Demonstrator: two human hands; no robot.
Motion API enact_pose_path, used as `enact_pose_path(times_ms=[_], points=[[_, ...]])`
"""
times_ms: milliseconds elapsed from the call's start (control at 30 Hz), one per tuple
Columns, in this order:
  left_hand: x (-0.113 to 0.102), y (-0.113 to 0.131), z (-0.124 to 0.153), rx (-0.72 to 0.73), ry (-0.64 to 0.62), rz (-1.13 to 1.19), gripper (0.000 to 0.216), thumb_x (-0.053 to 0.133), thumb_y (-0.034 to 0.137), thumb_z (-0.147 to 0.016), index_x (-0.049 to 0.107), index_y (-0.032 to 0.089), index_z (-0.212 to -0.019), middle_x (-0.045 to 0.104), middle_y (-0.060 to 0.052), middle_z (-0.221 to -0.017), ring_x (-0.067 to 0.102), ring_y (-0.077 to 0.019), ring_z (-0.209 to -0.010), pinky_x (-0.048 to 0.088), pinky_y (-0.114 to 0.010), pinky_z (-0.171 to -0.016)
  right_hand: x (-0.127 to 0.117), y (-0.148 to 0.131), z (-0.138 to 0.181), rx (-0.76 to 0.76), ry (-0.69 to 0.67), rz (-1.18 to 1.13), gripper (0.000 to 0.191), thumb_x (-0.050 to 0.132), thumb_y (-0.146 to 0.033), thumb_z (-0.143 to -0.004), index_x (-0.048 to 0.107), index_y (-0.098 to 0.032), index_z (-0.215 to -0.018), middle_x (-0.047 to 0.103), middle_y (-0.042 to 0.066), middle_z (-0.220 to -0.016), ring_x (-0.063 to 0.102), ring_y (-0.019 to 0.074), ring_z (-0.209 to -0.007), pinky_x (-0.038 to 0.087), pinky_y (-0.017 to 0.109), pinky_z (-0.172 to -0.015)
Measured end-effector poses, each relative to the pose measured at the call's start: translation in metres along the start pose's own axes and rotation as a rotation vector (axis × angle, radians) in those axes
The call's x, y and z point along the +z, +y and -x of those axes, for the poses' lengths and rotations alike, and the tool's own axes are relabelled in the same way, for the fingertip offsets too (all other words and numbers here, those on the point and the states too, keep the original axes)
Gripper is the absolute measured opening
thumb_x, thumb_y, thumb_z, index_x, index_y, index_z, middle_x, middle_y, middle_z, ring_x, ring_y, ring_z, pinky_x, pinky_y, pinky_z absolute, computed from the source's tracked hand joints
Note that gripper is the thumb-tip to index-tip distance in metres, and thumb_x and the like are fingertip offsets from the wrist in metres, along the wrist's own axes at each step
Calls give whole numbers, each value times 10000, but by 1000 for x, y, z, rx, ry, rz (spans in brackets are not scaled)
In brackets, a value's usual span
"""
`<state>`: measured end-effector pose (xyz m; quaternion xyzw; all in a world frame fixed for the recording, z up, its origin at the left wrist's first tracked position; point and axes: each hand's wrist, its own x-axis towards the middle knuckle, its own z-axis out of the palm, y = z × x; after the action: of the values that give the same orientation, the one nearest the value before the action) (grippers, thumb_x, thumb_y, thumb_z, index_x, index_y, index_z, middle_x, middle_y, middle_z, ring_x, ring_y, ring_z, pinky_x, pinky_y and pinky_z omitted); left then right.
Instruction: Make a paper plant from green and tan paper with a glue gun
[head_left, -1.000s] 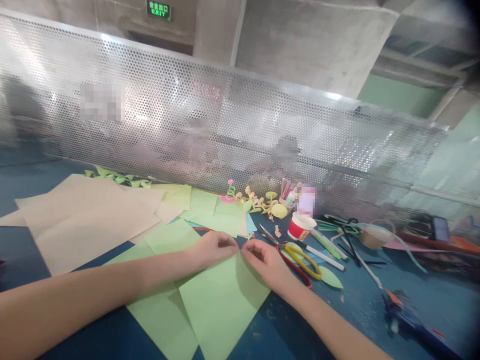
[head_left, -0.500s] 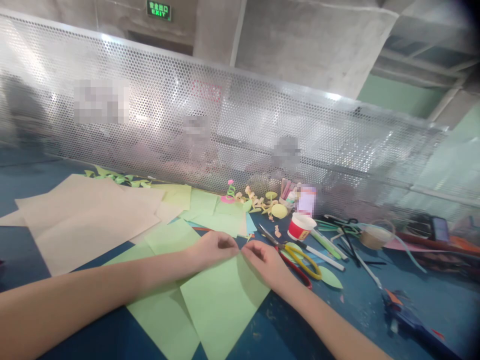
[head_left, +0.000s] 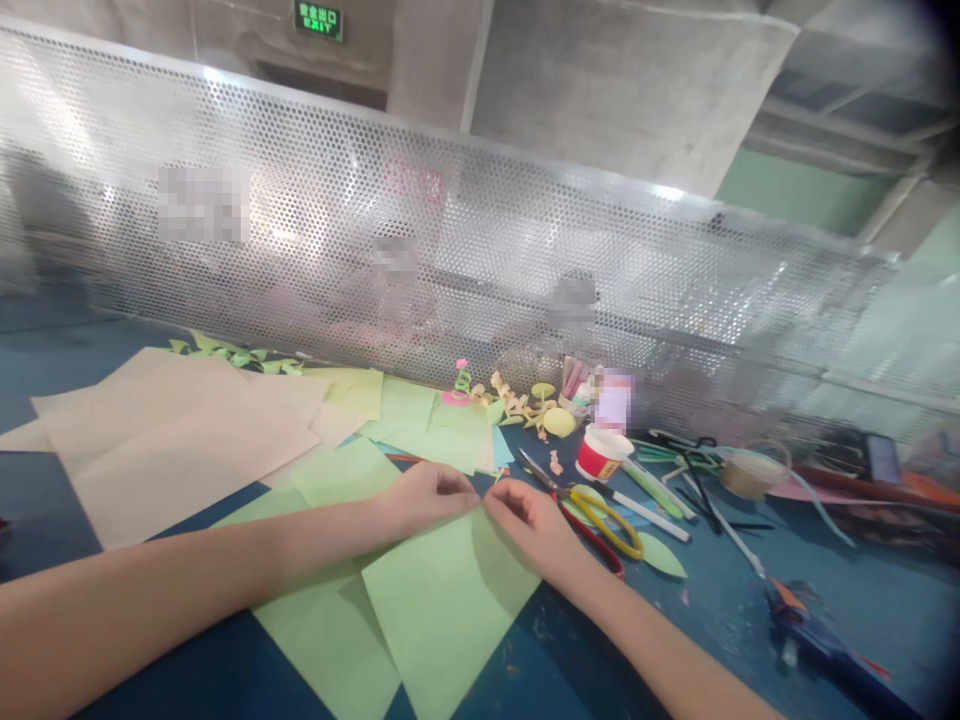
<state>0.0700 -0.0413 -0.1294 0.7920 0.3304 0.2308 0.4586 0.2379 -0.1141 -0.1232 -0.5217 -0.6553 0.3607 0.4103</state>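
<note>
Paper sheet [head_left: 454, 610], green, looks light, bendy, easy to rip; the left hand [head_left: 424, 502] and right hand [head_left: 531, 525] pinch its far corner, a good spot.

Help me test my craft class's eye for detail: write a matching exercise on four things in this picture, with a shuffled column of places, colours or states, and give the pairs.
1. Scissors
2. Topmost green sheet
3. Paper cup
4. Exit sign

A. Red and white
B. Lit, seen above the perforated screen
C. One handle yellow, one red
D. Corner at the fingertips of the left hand and right hand

Pairs: 1-C, 2-D, 3-A, 4-B
</note>
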Motion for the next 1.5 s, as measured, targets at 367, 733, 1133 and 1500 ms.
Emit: enact_pose_path(times_ms=[367, 733, 1133, 1500], points=[[-2, 4, 3, -2, -16, 92, 296, 530, 395, -715, 651, 135, -791, 609, -18, -693, 513, -130, -615, 371, -211, -556, -1, 0, -1, -17, -15, 43, 160, 492, -323, -809, 533, -169, -787, 519, -15, -658, 466, 102, -590, 366, 207, -530], [-3, 3, 2, -18, -9, 84, 344, 533, 446, -707, 654, 139, -801, 633, -28, -722, 537, -147, -633, 384, -221, -558, 0, 0, -1, 18, 8, -6, 207, 495, -382, -798, 543, -182, -778, 538, -13, -662, 488, 114, -590, 376, 212, -523], [-1, 4, 2, -18, 3, 118, 286, 567, 401, -689, 648, 141, -778, 617, -16, -687, 523, -126, -610, 373, -208, -550, -1, -3, 1, 26, -6, -11, 203, 497, -376, -795, 531, -182, -743, 516, -25, -636, 466, 105, -575, 362, 204, -511], [-4, 7, 3, -13, -35, 86, 330, 540, 434, -704, 658, 135, -781, 624, -21, -689, 525, -135, -607, 373, -217, -550, -1, -3, 0, -10, -7, -12, 187, 507, -365, -790, 523, -182, -754, 509, -18, -662, 471, 110, -602, 374, 207, -532]])
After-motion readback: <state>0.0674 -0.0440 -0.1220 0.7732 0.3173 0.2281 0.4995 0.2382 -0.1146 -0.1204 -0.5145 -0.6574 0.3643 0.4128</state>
